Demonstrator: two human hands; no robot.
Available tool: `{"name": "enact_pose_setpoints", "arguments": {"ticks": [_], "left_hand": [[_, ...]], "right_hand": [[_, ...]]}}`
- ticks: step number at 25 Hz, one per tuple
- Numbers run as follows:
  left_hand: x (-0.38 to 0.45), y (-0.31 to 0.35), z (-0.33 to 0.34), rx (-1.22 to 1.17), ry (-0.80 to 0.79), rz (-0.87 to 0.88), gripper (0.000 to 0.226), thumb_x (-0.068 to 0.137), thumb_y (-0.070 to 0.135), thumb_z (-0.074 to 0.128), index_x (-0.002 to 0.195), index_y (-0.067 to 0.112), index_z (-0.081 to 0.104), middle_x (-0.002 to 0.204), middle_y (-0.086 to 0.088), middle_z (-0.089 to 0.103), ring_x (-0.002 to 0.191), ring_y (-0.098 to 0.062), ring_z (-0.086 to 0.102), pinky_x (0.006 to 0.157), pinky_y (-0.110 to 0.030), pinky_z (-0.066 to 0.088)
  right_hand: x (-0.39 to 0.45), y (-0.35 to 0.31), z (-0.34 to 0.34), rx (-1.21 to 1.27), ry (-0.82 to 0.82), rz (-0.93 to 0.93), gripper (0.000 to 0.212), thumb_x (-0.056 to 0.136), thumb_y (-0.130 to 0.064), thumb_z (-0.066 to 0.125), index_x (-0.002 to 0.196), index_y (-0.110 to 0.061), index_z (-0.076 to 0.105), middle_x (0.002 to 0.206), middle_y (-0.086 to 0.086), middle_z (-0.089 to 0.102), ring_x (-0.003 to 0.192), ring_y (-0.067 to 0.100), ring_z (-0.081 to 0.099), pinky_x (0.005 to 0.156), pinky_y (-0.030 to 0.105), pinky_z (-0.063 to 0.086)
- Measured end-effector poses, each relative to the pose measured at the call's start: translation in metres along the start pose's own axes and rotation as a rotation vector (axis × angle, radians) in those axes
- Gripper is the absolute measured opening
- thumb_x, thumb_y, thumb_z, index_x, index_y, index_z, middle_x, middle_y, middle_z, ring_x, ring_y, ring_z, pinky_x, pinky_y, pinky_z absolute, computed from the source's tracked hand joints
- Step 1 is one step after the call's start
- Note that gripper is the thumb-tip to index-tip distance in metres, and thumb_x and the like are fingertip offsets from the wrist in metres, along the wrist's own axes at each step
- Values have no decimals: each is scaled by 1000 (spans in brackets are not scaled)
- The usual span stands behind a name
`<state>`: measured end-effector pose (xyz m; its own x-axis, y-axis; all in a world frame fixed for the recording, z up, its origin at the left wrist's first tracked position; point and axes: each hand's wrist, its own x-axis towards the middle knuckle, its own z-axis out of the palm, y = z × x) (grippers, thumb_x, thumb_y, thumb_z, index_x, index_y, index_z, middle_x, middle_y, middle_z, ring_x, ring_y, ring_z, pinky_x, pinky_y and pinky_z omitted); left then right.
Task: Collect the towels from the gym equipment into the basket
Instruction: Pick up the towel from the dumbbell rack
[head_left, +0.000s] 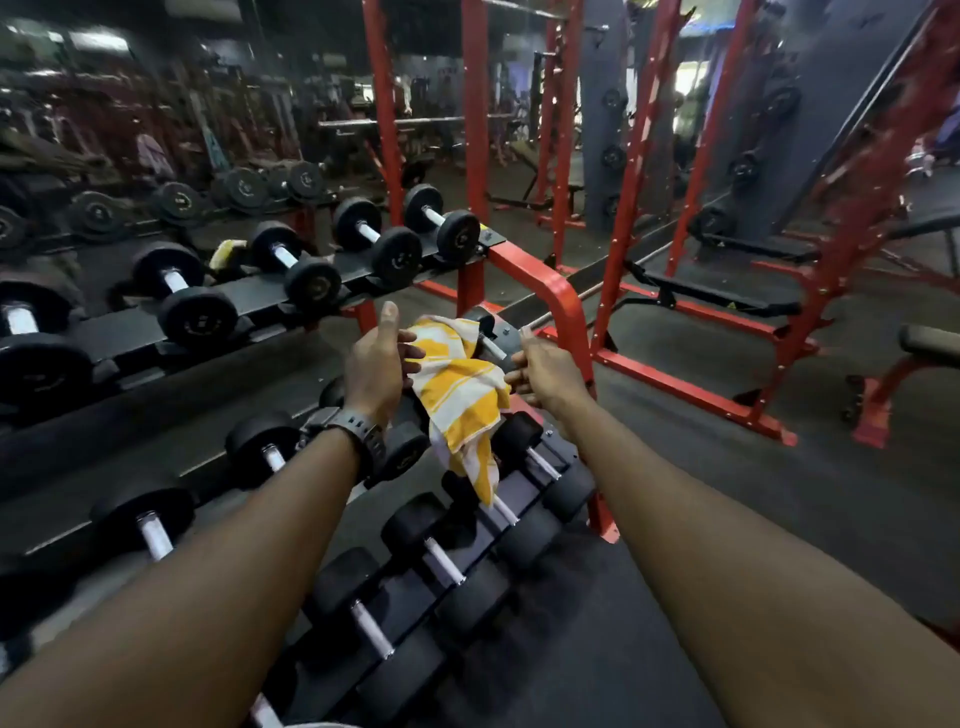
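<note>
A yellow and white striped towel (460, 395) is draped over the dumbbells at the right end of the rack's middle tier. My left hand (376, 366) is on the towel's left edge, fingers touching the cloth and thumb up. My right hand (540, 371) pinches the towel's right edge. Another yellow and white towel (227, 253) lies bunched between dumbbells on the top tier, further left. No basket is in view.
The three-tier dumbbell rack (550, 291) with red end frame runs from lower left to centre. Red power racks (649, 208) and black benches (722, 296) stand to the right. Dark rubber floor (701, 483) lies right of the rack.
</note>
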<state>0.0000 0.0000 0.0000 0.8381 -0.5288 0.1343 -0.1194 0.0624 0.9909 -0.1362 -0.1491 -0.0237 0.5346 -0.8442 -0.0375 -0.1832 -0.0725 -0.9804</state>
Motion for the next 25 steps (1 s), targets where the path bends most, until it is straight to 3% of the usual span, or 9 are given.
{"name": "enact_pose_setpoints", "arguments": {"ticks": [6,13,16,20,25], "left_hand": [[113,-45,45,-22,62,-53,72,93,67,38,97,2,69,84,-13,73,69,-20,64,64,-34,49],[232,-97,87,-47,95,-165,65,90,69,39,87,10,67,77,-8,71,62,-19,61,58,-30,46],[267,-115,99,-11,147,-204,73,83,74,39,92,8,68,81,-10,73,66,-19,62,61,-32,48],[306,-146,122,43,244,-254,74,89,70,39,99,3,69,92,-18,75,71,-22,63,68,-38,50],[347,-182,165,103,365,-329,69,91,69,38,95,9,70,90,-13,76,72,-20,65,67,-35,50]], "right_hand": [[122,22,18,-53,-38,46,51,102,-58,42,85,-16,65,75,6,72,66,19,60,72,38,46],[261,40,49,-99,-98,109,51,103,-55,43,81,-14,62,69,5,67,60,19,55,61,33,44],[314,54,66,-141,-161,119,50,102,-56,43,84,-15,65,69,2,69,58,14,56,56,28,42],[377,83,91,-163,-289,153,49,101,-58,42,86,-18,66,76,3,73,66,17,60,70,34,46],[452,110,112,-180,-454,136,50,101,-61,38,84,-22,65,71,-5,72,68,14,62,77,38,49]]}}
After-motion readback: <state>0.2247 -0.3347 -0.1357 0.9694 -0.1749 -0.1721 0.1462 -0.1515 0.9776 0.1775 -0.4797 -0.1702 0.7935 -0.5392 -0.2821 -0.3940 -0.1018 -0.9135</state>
